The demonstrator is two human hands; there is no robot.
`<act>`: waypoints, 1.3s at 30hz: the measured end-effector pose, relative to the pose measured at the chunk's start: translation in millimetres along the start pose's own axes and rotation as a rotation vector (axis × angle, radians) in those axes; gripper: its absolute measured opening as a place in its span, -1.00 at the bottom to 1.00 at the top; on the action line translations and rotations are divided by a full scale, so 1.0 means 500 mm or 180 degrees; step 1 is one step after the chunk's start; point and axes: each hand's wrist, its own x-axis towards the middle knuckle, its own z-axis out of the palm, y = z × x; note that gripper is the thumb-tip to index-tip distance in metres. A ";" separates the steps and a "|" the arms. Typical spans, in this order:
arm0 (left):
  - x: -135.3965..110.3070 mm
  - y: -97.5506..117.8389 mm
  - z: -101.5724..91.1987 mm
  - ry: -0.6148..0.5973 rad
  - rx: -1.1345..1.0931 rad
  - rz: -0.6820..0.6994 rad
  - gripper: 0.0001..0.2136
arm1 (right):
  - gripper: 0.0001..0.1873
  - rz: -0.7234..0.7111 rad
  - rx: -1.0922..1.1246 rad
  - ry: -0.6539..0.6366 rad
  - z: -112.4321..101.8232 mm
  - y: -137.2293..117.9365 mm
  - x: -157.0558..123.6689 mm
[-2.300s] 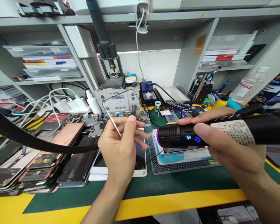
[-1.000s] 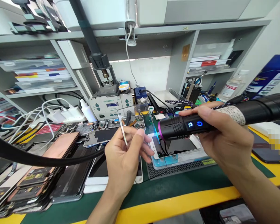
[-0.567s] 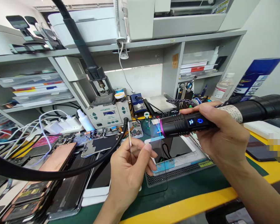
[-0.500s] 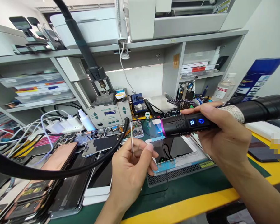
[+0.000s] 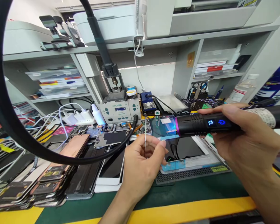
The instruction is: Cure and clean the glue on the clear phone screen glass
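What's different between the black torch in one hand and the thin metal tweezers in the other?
The torch is thick, black and ribbed, with lit blue symbols and a purple ring at its head; the tweezers are thin, bare metal. The torch lies roughly level in the right hand, pointing at a clear glass sheet; the tweezers stand nearly upright in the left hand. Both are held above the green mat.

Phone repair workbench in an electronics workshop. Stacks of dismantled phones [image 5: 49, 174] and bare circuit boards [image 5: 109, 138] cover the green mat [image 5: 196, 189], with a hot-air rework station [image 5: 120, 109], tangled chargers [image 5: 74, 118] and a solvent bottle [image 5: 244, 88]. Grey shelves [image 5: 154, 40] behind hold parts trays.
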 end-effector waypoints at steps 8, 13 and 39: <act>-0.001 0.001 0.000 -0.0020 -0.0007 -0.0013 -0.80 | -0.86 0.0028 -0.0107 0.0151 0.009 0.000 -0.005; -0.001 -0.001 0.000 -0.0012 -0.0028 -0.0008 -0.81 | -0.91 -0.0031 -0.0196 0.0082 0.009 0.000 -0.006; 0.051 -0.036 -0.029 0.0767 -0.0087 -0.0056 -0.72 | -0.88 0.2224 0.0575 -0.0221 -0.035 0.030 0.062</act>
